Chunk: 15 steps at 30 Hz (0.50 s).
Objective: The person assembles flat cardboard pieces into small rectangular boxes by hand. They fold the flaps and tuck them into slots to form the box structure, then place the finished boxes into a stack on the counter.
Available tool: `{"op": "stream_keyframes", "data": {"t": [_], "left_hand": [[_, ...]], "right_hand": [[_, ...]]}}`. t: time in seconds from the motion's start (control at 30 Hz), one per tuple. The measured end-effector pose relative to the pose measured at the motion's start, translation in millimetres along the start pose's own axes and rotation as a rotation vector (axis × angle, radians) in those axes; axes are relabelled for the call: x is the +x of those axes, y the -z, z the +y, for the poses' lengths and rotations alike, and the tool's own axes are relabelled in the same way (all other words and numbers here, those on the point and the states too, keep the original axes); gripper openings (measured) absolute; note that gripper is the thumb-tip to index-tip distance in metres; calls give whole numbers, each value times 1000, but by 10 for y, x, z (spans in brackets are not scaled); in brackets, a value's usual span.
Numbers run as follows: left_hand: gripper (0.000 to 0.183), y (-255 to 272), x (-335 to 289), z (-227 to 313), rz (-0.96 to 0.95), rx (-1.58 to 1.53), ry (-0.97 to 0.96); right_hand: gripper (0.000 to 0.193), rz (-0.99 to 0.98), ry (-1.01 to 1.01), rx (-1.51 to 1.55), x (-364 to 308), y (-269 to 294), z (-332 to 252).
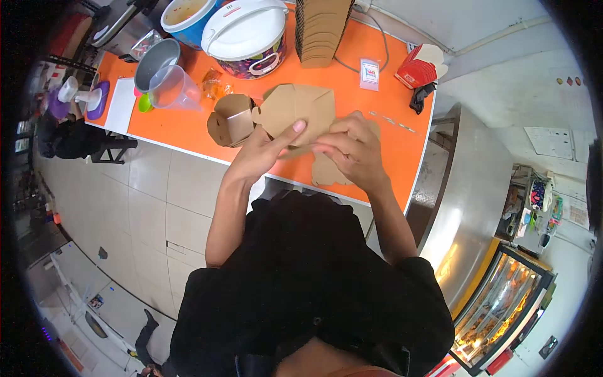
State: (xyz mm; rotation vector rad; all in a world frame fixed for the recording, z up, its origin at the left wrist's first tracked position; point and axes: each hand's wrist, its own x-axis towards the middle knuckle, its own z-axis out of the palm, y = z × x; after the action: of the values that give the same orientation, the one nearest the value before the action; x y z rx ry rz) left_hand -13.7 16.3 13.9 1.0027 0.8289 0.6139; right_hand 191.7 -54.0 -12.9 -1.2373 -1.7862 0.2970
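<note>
Left hand (256,155) gripping a brown carton (303,103), thumb on top, right hand (356,151) pinching its near edge, open box (237,122) just left, orange table (400,151) below.

My view comes from the left of two fisheye cameras worn side by side on my head, looking down past my black shirt (314,270) onto my grip. My left hand (259,152) and right hand (356,147) sit a little above its middle, seen from near above, with much of the orange table (399,157) around them. Below my grip, the shirt fills the lower centre. The wide lens also takes in tiled floor (149,179) to the left of my grip and, well to its right and lower, a lit glass cabinet (502,301).
</note>
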Motion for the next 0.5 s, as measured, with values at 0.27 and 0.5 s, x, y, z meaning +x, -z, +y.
{"op": "stream_keyframes", "data": {"t": [0.27,0.5], "left_hand": [[39,-1,30,-76,-179,366,-300],[38,-154,-22,-168,25,158,-282]], "right_hand": [[14,215,-463,239,86,-173,-282],[22,269,-671,396,180,-158,-416]]}}
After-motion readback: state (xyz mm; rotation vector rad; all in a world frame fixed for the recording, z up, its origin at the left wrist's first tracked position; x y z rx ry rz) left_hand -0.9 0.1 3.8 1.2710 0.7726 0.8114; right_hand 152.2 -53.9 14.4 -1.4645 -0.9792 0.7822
